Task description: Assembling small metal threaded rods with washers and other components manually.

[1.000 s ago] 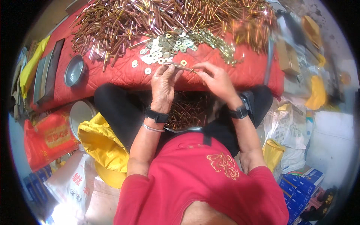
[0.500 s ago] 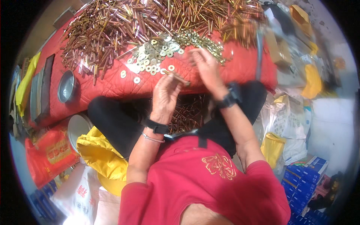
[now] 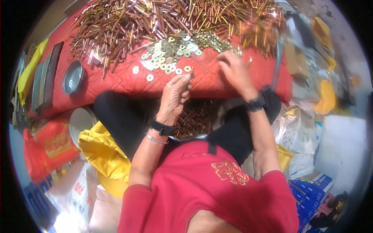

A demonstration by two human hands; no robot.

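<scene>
My left hand is closed above the near edge of the red quilted cloth. Out of the top of its fist pokes the end of a bolt; the rest of the bolt is hidden by the fingers. To the right, my right hand hovers by the pile of small nuts, its fingers bent and apart, with nothing seen in them. Flat washers lie heaped between the nuts and my left hand. Behind them spreads a large heap of long coppery bolts.
A metal bowl sits on the cloth at left. More bolts lie low between my legs. Yellow bag, red bag and a round pail stand left; blue boxes and white bags are at right.
My left fingers have curled round the bolt, which lay in plain sight across the fingertips before. My right hand has moved right, away from the left. The whole view has shifted slightly.
</scene>
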